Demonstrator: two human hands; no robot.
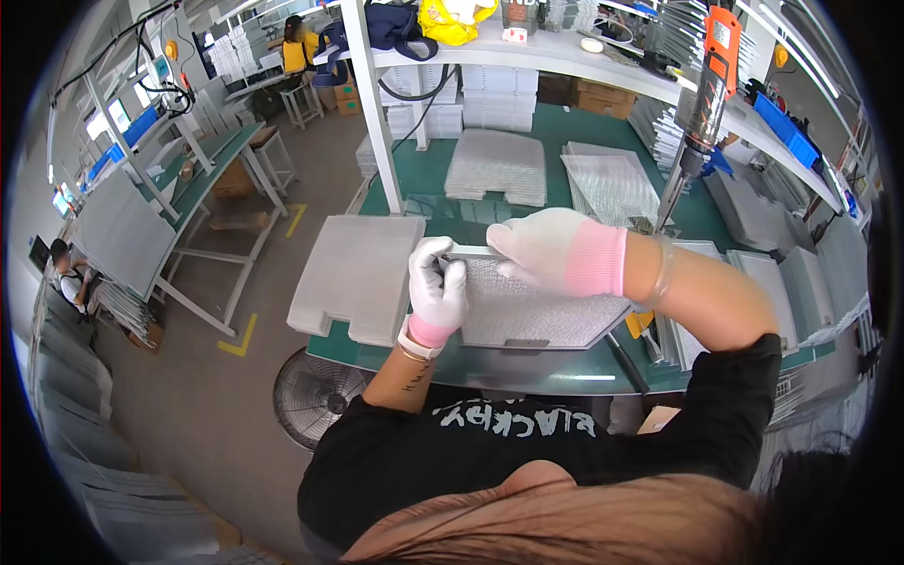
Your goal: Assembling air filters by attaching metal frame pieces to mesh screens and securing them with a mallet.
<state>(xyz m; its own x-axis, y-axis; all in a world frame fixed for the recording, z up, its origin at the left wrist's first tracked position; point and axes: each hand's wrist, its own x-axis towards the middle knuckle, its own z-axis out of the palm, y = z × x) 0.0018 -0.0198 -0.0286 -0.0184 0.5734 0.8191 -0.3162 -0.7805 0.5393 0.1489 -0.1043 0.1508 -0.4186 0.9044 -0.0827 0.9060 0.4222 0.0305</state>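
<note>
A grey mesh panel (537,315) in a thin metal frame lies tilted in front of me on the green bench. My left hand (438,290), in a white glove with a pink cuff, is closed on the frame's far left corner, its fingers curled. Across the far edge reaches my right hand (557,250), gloved the same way. Its fingers bend over the frame, and its palm covers part of the far edge. Something small and dark shows by my left fingertips, too small to make out.
Left of the panel lies a stack of pale notched sheets (353,273). Farther back are another pale stack (497,165) and mesh sheets (612,184). An orange power screwdriver (718,56) hangs at the right. A black-handled tool (626,363) lies near the front edge; a fan (320,400) stands below.
</note>
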